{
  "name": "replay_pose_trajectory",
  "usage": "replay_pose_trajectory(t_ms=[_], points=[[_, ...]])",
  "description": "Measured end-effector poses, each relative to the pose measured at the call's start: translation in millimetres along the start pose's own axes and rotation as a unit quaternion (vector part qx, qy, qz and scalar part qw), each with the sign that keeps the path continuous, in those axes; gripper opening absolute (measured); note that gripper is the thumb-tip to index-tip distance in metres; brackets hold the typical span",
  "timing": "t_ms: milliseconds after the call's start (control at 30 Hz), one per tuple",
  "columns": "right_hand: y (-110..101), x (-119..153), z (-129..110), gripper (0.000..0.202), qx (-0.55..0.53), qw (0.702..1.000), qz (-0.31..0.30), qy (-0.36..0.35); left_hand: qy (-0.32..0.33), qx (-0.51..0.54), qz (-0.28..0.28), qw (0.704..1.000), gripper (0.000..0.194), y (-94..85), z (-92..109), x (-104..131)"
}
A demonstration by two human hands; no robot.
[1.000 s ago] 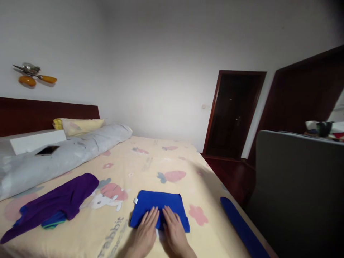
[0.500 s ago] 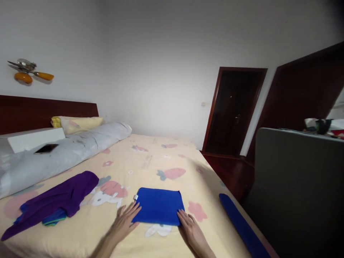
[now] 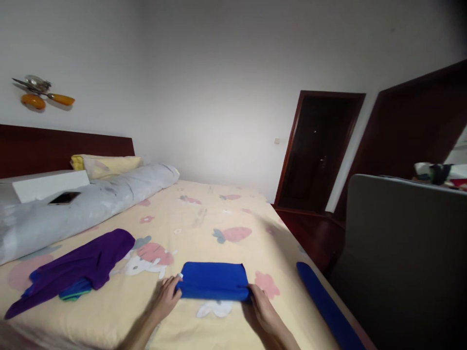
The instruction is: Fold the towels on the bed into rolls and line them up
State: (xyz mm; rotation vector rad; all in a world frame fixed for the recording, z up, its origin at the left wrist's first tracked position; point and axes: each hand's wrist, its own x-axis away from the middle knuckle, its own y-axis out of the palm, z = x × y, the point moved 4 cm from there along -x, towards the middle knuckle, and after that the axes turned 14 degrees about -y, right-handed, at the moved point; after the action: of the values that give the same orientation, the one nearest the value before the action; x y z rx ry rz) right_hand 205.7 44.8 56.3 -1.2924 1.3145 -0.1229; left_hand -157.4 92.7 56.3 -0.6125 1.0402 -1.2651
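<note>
A folded blue cloth (image 3: 215,277) lies on the bed in front of me, with a small white tag at its left edge. My left hand (image 3: 168,294) is closed on the left side of the cloth, by the tag. At the right near corner, my right hand (image 3: 260,301) pinches the cloth, and a crease runs inward from those fingers. To the left, a crumpled purple cloth (image 3: 95,257) lies partly over a blue cloth with a green edge (image 3: 75,289).
A long blue strip of fabric (image 3: 328,306) lies along the bed's right edge. On a grey rolled bundle (image 3: 120,189) rest a phone (image 3: 64,198) and a white box (image 3: 51,184). A dark grey panel (image 3: 401,253) stands to the right of the bed.
Both hands went from lying flat on the blue cloth to gripping its sides. The cloth now looks shorter from near to far, with a fold along its near part.
</note>
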Motion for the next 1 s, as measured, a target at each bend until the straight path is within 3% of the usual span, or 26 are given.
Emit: replay_pose_trajectory(t_ms=[100,233,300,367,433,533,633,733,1000], points=[[8,-11,15,0.036,-0.030,0.998,-0.025,0.050,-0.072,-0.013,0.006,0.997,0.032,11.3,1,-10],[19,-17,33,0.036,0.050,0.995,0.011,0.084,-0.142,-0.079,0.028,0.986,0.029,14.2,6,-17],[26,-17,32,0.036,0.083,0.991,0.027,0.099,-0.155,-0.107,0.041,0.981,0.037,13.4,11,-17],[34,-20,21,0.036,0.106,0.990,0.039,0.084,-0.127,-0.121,0.047,0.983,0.051,16.7,23,-16],[45,-26,-2,0.042,0.107,0.994,0.029,0.023,-0.046,-0.120,0.036,0.991,0.063,26.6,45,-11],[68,-37,-43,0.054,0.072,0.993,-0.038,-0.088,0.093,-0.111,-0.010,0.989,0.079,49.3,83,2],[84,-43,-63,0.059,0.046,0.985,-0.109,-0.124,0.138,-0.119,-0.062,0.981,0.085,67.0,104,10],[83,-42,-56,0.058,0.043,0.983,-0.140,-0.113,0.140,-0.132,-0.079,0.978,0.081,68.3,95,10],[46,-12,8,0.054,0.058,0.984,-0.161,-0.044,0.133,-0.149,-0.033,0.979,0.066,38.8,29,0]])
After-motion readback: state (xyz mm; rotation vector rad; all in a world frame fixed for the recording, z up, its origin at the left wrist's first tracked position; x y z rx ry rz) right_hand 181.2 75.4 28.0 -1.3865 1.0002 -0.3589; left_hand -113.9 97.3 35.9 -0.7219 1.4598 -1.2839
